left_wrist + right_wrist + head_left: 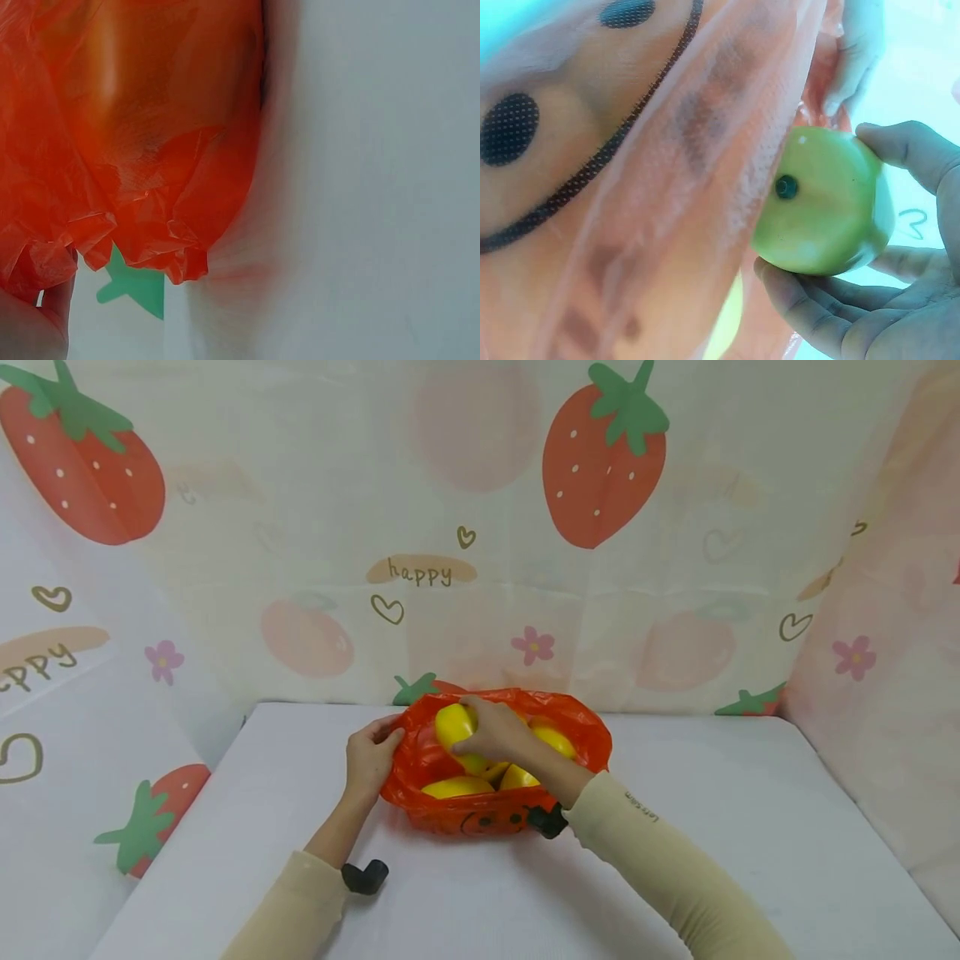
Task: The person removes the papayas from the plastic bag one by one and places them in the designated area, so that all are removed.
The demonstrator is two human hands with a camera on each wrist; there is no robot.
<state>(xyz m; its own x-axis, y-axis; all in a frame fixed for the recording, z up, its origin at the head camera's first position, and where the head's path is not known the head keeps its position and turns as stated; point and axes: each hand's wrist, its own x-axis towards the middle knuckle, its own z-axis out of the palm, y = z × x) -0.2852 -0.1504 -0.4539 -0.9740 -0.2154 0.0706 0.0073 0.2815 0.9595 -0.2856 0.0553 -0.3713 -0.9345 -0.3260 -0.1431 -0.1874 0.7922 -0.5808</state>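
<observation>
Gripping, head view: the right hand has its fingers bent round a held fruit, yellow here, thumb on the near side.
Held fruit: at 10 o'clock within the mouth of a red bag, taking the bag as the dial.
Left hand: at the bag's 9 o'clock, fingers narrow, pinching the rim.
Other yellow fruits: inside the bag at 8, 5 and 2 o'clock.
Face print: two dark eyes and a curved line on the bag's wall, at 6 o'clock.
Table: white, under the bag, reaching out past its 3 and 9 o'clock sides.
Wall covering: at 12 o'clock, printed with strawberries, hearts, flowers and "happy".
Sleeves: beige, arms coming in from 7 and 4 o'clock, a black device at each wrist.
Bag side, left wrist view: red plastic fills 9 to 12 o'clock, crumpled along its rim; the left hand shows at 8 o'clock, partly behind the rim, its full grip hidden.
Leaf print: green, at 7 o'clock.
Fruit close up, right wrist view: greenish, dark dimple towards its 9 o'clock, thumb touching at 1 o'clock, fingers below at 7; the bag covers 7 to 12 o'clock, and the left hand is at 1 o'clock by its edge.
</observation>
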